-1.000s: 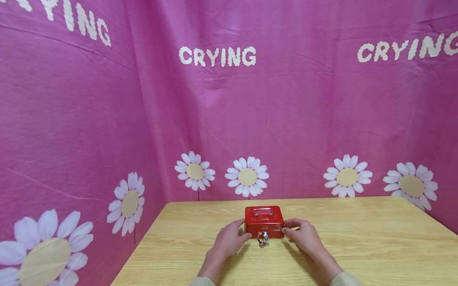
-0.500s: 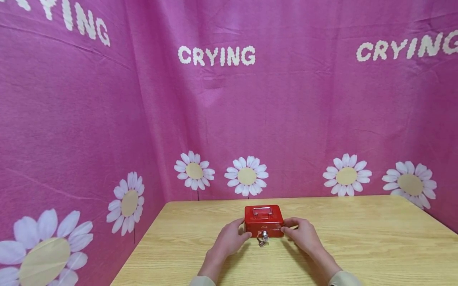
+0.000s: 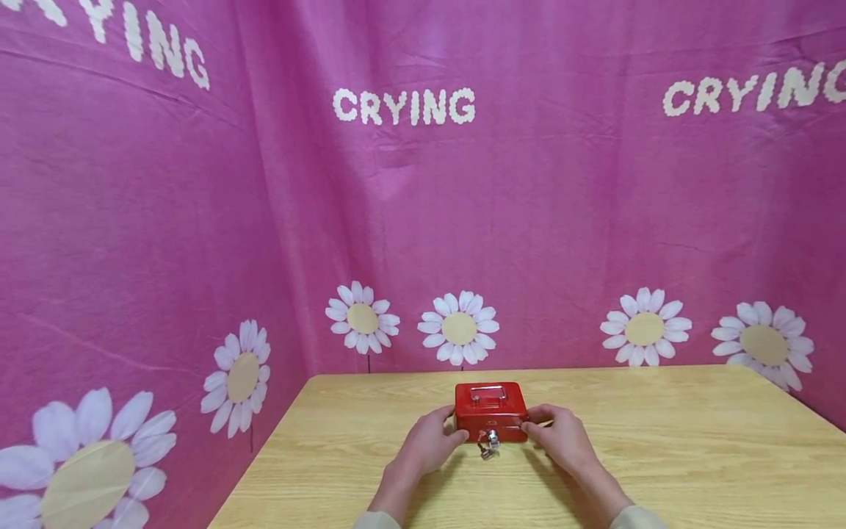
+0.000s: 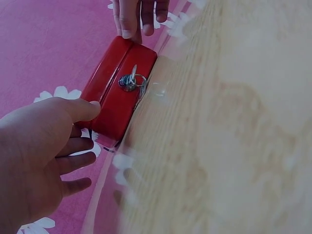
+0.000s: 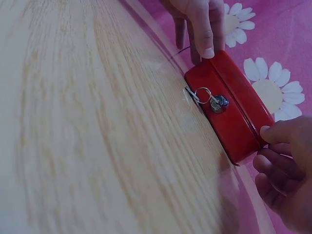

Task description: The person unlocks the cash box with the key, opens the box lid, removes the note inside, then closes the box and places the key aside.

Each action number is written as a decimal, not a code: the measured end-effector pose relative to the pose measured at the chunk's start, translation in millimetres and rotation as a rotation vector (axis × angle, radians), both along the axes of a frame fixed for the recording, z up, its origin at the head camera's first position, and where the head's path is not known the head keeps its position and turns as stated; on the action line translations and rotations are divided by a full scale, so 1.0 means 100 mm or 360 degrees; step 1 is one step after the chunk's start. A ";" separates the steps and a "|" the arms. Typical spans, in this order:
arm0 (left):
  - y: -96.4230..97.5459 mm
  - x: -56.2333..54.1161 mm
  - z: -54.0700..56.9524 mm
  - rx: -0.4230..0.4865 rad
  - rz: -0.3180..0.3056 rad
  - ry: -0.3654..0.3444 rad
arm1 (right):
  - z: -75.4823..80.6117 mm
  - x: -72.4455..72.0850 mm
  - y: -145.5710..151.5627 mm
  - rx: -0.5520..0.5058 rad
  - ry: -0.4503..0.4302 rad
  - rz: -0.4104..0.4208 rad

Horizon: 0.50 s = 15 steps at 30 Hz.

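Note:
A small red cash box rests on the wooden table, lid down, with a metal carry handle folded on top. A key sits in the front lock, and a ring with a second key hangs from it. My left hand grips the box's left end, thumb on the front corner and index finger along the side. At the right end, my right hand pinches the box between thumb and index finger. In the right wrist view, the right hand's other fingers are loosely bent beside it.
The light wood table extends to both sides of the box and in front of it. Behind and on the left hangs a magenta cloth printed with daisies and white lettering.
Both hands keep their places at the ends of the box, and the box stays where it is. Only the head view shifts slightly.

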<state>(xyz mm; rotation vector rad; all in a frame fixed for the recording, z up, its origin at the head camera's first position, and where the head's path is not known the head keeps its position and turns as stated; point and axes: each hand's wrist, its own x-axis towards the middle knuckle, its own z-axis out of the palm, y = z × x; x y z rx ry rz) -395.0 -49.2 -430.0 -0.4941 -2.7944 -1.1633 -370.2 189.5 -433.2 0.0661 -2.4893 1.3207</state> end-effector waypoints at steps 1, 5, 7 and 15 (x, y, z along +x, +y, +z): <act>0.00 0.00 0.01 0.0003 -0.0008 0.0005 | 0.00 0.00 0.00 -0.0001 0.0002 -0.0005; 0.01 0.01 0.04 0.0002 -0.0013 0.0014 | 0.01 0.00 0.01 0.0002 0.0011 -0.0005; 0.01 0.01 0.05 -0.0003 -0.0006 0.0015 | 0.02 0.00 0.00 -0.0006 0.0010 -0.0002; 0.02 0.00 0.11 -0.0026 -0.0013 0.0052 | 0.09 -0.01 0.00 0.0018 0.0001 -0.0010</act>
